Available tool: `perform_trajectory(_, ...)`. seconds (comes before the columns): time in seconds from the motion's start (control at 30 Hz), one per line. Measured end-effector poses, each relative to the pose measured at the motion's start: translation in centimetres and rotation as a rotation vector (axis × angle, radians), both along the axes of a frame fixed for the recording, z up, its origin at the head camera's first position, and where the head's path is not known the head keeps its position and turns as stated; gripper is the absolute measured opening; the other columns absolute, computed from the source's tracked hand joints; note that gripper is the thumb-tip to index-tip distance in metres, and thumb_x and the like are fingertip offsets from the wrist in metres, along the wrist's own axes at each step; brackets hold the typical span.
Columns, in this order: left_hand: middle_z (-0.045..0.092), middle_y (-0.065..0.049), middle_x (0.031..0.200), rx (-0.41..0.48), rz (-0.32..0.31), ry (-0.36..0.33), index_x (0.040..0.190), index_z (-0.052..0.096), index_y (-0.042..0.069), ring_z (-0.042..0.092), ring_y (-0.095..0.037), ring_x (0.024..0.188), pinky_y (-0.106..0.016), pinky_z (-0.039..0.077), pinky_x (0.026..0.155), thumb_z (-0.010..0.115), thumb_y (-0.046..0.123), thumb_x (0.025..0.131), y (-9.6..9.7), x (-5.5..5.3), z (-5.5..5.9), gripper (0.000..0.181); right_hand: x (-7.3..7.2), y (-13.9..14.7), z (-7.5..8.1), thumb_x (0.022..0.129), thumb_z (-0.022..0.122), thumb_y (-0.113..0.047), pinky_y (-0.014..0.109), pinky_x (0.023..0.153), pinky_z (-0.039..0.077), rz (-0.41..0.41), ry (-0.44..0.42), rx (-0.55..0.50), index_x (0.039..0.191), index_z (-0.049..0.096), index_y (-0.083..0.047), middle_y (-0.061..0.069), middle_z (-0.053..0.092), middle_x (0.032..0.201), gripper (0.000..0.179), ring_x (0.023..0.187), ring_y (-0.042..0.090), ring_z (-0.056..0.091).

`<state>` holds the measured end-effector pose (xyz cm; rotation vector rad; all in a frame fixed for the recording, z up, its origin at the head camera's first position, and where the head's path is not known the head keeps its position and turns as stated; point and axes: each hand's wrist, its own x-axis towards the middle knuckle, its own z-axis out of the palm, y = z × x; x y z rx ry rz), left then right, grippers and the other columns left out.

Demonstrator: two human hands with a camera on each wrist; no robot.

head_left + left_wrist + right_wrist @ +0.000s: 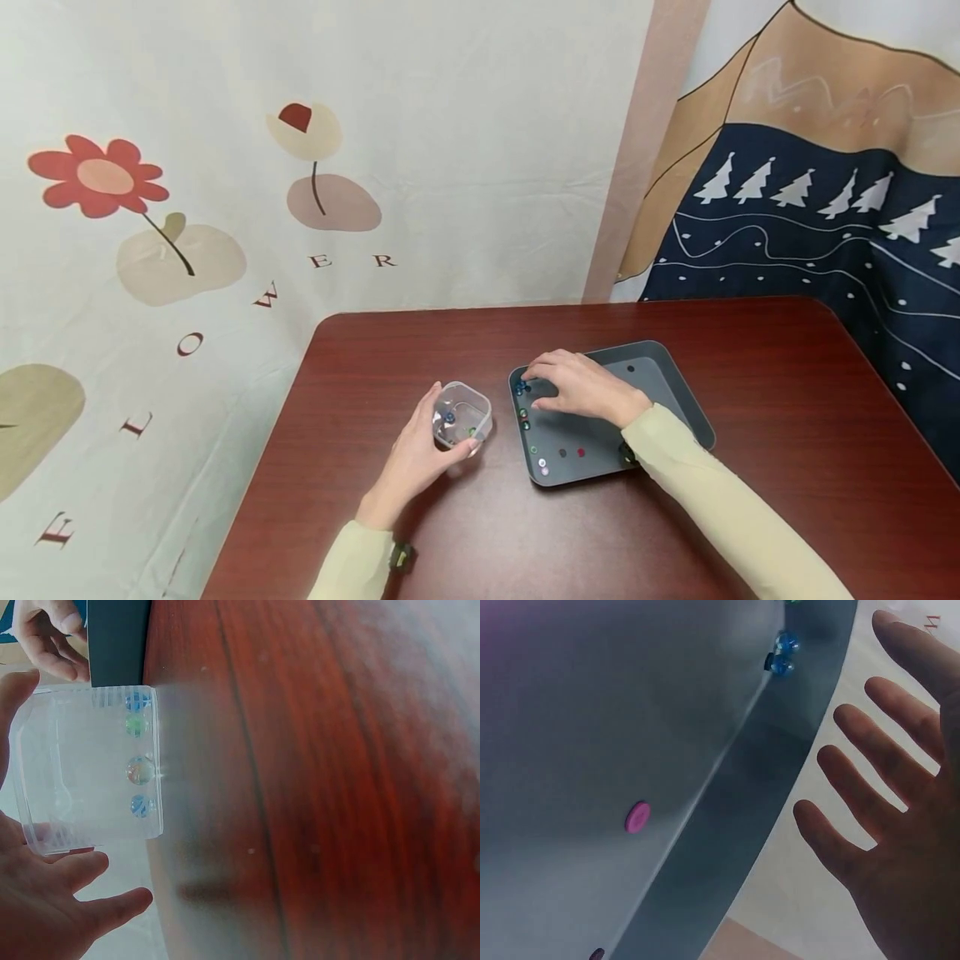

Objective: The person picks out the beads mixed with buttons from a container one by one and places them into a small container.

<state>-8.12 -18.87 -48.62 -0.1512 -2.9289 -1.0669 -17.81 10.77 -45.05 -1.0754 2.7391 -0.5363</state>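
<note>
My left hand (414,460) grips a small clear plastic box (82,769) by its sides, tilted over the table beside the tray. Several glass marbles (139,771), blue, green and multicoloured, lie along its bottom. My right hand (583,388) is over the left part of a grey tray (600,450), fingers spread and holding nothing in the right wrist view. Close to its fingertips, blue marbles (783,664) sit against the tray wall. Green marbles (524,414) lie lower along that same side.
In the tray are also white buttons (543,467), a red button (581,452), a dark button (563,453) and another dark button (631,368) near the far wall. A pink button (637,817) shows in the right wrist view. The brown table (787,417) meets a printed curtain (480,167) behind.
</note>
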Motion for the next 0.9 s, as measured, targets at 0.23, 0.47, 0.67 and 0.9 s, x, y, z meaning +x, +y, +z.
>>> perform_trajectory(0.23,0.035,-0.008,0.166,-0.005,0.001,-0.005,0.164,0.028,0.012,0.053,-0.037,0.136,-0.063,0.045,0.104,0.085,0.048,0.081,0.1,0.2,0.0,0.107,-0.1,-0.5,-0.6,0.091,0.082,-0.031,0.049,0.109,0.045,0.041,-0.02,0.029,0.128,0.073,-0.016,0.005,0.068,0.132,0.041,0.124,0.025,0.059)
perform_trajectory(0.47,0.036,-0.007,0.166,-0.013,0.003,-0.003,0.164,0.029,0.013,0.055,-0.036,0.133,-0.063,0.047,0.102,0.085,0.049,0.081,0.1,0.2,0.0,0.106,-0.2,-0.9,-1.4,0.092,0.08,-0.033,0.044,0.107,0.048,0.065,-0.058,0.023,0.126,0.075,-0.016,0.002,0.069,0.128,0.038,0.123,0.022,0.062)
perform_trajectory(0.67,0.036,-0.008,0.165,-0.012,0.005,0.009,0.163,0.03,0.012,0.055,-0.036,0.133,-0.063,0.047,0.103,0.085,0.048,0.081,0.1,0.1,0.0,0.106,-0.2,-1.0,-2.1,0.093,0.078,-0.035,0.044,0.108,0.047,0.061,-0.079,0.005,0.124,0.076,-0.016,0.002,0.069,0.127,0.036,0.125,0.023,0.061)
perform_trajectory(0.9,0.035,-0.008,0.166,-0.012,0.004,-0.009,0.164,0.028,0.012,0.054,-0.036,0.134,-0.063,0.047,0.103,0.084,0.05,0.081,0.1,0.1,0.0,0.107,-0.3,-1.3,-2.8,0.095,0.076,-0.038,0.044,0.109,0.047,0.047,-0.083,-0.002,0.124,0.076,-0.015,0.004,0.067,0.129,0.037,0.127,0.024,0.058)
